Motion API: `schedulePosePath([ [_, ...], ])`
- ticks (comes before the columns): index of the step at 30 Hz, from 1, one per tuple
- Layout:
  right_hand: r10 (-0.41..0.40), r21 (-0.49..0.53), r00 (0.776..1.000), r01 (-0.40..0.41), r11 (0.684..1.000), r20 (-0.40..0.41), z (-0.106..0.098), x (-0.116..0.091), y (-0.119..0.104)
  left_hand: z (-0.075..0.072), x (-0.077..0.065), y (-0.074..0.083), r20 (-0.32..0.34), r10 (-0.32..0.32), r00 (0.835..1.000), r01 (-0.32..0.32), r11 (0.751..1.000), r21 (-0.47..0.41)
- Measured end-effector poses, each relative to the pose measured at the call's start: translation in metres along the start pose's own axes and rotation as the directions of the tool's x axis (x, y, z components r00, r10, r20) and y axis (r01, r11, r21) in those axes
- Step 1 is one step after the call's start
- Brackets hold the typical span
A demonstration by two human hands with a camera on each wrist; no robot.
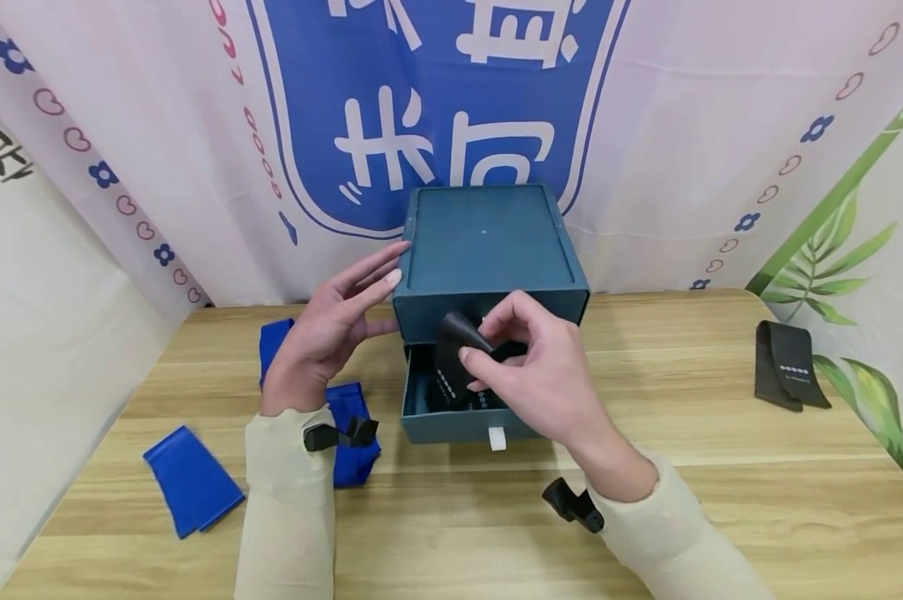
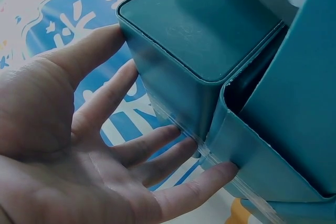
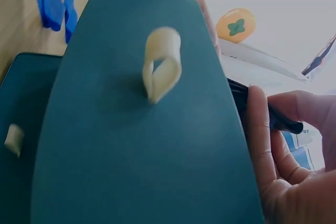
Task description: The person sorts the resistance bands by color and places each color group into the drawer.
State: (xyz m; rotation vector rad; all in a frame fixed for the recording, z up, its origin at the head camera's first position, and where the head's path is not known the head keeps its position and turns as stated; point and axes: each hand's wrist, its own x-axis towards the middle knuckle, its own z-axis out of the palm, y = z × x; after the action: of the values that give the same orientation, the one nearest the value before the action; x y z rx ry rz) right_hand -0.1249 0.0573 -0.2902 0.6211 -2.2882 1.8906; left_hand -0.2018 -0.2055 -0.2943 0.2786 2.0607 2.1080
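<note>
My right hand [image 1: 544,375] pinches a folded black resistance band [image 1: 459,328] between thumb and fingers, over the pulled-out lower drawer [image 1: 451,429] of a teal drawer box [image 1: 492,242]. White dots show on the band, and more dots appear on black material [image 1: 484,400] inside the drawer. The right wrist view has the black band [image 3: 286,123] in the fingertips beside the drawer front with its pale pull tab [image 3: 164,61]. With fingers spread and mostly straight, my left hand [image 1: 327,325] touches the box's left side; its fingertips [image 2: 181,132] lie along that wall in the left wrist view.
Another folded black band [image 1: 792,367] lies at the table's right side. A blue band [image 1: 193,482] is at the left, and more blue band material [image 1: 355,450] lies partly under the left wrist. Behind the box hangs a printed cloth [image 1: 646,167].
</note>
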Motion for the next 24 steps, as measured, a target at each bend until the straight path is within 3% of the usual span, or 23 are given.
schedulePosePath([
  [5,0.017,-0.062,1.000,-0.018,0.998,-0.011,-0.009,-0.005,0.006,0.001,0.001,0.000,0.002,-0.002,1.000,0.002,1.000,0.003],
  [10,0.003,-0.197,0.999,-0.010,0.980,-0.034,-0.019,-0.009,0.009,0.001,0.000,0.000,-0.001,-0.003,1.000,0.003,1.000,0.007],
  [18,-0.031,-0.368,0.999,0.017,0.930,-0.033,-0.031,-0.016,0.014,0.002,-0.001,0.000,-0.007,-0.001,1.000,0.001,1.000,0.008],
  [24,-0.074,-0.518,0.997,0.056,0.853,-0.015,-0.037,-0.019,0.017,0.003,-0.001,0.000,-0.009,0.002,1.000,-0.002,1.000,0.006],
])
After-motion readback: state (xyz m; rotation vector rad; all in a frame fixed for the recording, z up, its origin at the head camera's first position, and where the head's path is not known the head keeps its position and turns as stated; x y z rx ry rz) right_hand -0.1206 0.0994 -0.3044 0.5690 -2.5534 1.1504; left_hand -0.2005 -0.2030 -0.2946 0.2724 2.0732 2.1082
